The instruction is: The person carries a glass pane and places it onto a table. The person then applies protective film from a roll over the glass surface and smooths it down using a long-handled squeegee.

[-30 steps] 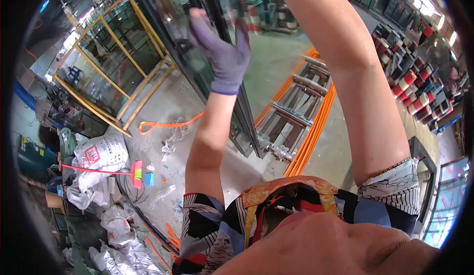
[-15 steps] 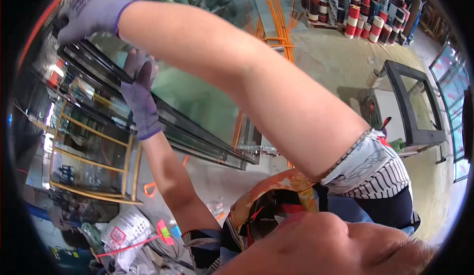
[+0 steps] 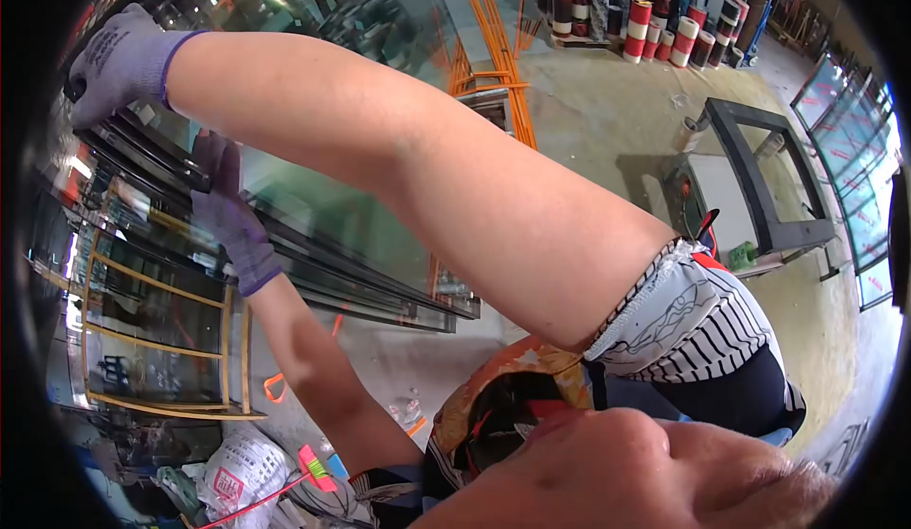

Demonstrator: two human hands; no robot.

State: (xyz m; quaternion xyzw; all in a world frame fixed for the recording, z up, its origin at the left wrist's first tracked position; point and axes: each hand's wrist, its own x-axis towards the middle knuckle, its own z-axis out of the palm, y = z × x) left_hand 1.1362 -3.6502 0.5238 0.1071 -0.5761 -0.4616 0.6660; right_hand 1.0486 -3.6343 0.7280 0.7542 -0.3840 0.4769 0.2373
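My right hand (image 3: 119,66), in a grey-purple glove, reaches across the upper left with its fingers curled over the dark edge of a glass pane (image 3: 323,202). Lower down, my left hand (image 3: 232,221), gloved alike, grips the same dark-edged stack, its fingers bent round a black edge strip (image 3: 157,154). Several panes stand close together, so I cannot tell exactly which each hand holds. My right forearm crosses in front of part of the glass. The fingertips of my right hand are partly hidden.
A yellow rack (image 3: 161,339) stands on the left. Below lie a white sack (image 3: 242,467) and a pink broom head (image 3: 316,469). Orange rods (image 3: 503,64) lean beyond the glass. Rolls of material (image 3: 638,31) stand at the back; a black frame (image 3: 759,187) is at the right.
The view has turned, so both hands and the surroundings sit further left. Both hands keep their places on the glass edges, with no clear change of grip.
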